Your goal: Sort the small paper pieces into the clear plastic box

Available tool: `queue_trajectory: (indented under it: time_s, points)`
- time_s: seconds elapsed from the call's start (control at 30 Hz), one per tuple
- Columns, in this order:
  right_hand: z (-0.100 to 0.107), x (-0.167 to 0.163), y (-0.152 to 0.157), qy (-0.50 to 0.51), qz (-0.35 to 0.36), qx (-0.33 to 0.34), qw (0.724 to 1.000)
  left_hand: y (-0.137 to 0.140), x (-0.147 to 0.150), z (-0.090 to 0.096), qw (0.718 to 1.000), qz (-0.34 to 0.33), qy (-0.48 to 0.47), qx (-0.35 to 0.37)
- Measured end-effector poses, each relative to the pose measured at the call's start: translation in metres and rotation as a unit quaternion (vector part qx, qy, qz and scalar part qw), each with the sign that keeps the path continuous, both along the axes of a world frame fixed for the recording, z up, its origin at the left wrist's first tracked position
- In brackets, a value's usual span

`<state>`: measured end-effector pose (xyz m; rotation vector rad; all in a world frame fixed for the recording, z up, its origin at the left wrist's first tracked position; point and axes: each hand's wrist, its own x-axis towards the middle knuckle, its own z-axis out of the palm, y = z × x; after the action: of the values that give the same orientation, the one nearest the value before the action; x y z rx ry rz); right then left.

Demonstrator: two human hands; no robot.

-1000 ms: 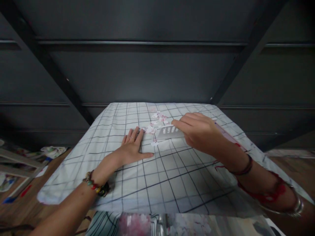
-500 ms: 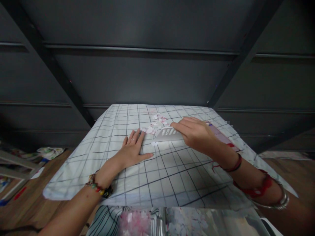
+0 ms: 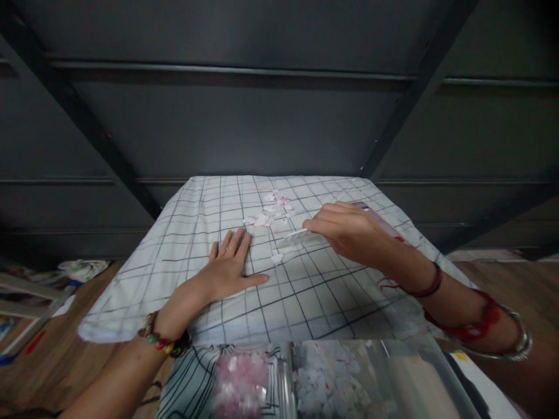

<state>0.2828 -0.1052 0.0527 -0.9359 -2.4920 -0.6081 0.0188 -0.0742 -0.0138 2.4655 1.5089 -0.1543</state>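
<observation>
My left hand [image 3: 230, 266] lies flat on the white checked cloth [image 3: 205, 209], fingers spread, a ring on one finger. My right hand [image 3: 345, 228] is closed on a thin white slotted plate [image 3: 294, 235], tilted so that it shows nearly edge-on; the fingers hide much of it. Near the plate's lower edge lies one white paper scrap [image 3: 277, 258]. Beyond both hands is a loose group of small white and pink paper scraps [image 3: 264, 220]. A pinkish-purple flat thing [image 3: 379, 220] lies partly behind my right hand and forearm.
Close to my body sit a clear plastic box [image 3: 375, 372] with pale scraps and a clear bag of pink pieces [image 3: 241, 378]. A dark panelled wall [image 3: 244, 128] stands behind the table. A pale metal frame [image 3: 39, 326] is on the wooden floor at left.
The slotted plate has turned from showing its face to nearly edge-on, away from the scrap group. One scrap now shows fully beside it. My left hand stays flat; the view has shifted slightly.
</observation>
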Motion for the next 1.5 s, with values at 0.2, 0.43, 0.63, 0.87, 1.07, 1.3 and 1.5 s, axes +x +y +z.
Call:
queue_trajectory:
  time_s: [0.2, 0.43, 0.63, 0.87, 1.07, 1.3, 1.5]
  points:
    - [-0.005, 0.021, -0.022, 0.089, 0.029, -0.084, 0.992, -0.022, -0.005, 0.000, 0.999, -0.041, -0.001, 0.000]
    - [-0.005, 0.017, -0.041, 0.061, 0.027, -0.100, 0.993, -0.032, 0.004, 0.005, 0.998, -0.063, 0.004, -0.014]
    - [0.005, 0.028, -0.087, 0.007, 0.033, -0.072, 0.997, -0.043, 0.009, 0.002, 0.997, -0.081, -0.009, -0.008]
    - [0.009, 0.035, -0.127, -0.025, 0.044, -0.023, 0.998, -0.058, 0.021, 0.013, 0.993, -0.106, 0.025, -0.052]
    - [0.018, 0.040, -0.100, 0.035, -0.038, -0.017, 0.998, -0.034, 0.018, 0.016, 0.996, -0.076, -0.025, -0.034]
    - [0.011, 0.025, 0.005, 0.045, -0.138, 0.006, 0.989, 0.037, 0.020, 0.020, 0.995, 0.085, -0.041, 0.007]
    - [-0.010, -0.003, 0.049, 0.035, -0.104, 0.025, 0.994, 0.079, 0.027, 0.017, 0.995, 0.088, -0.056, 0.008]
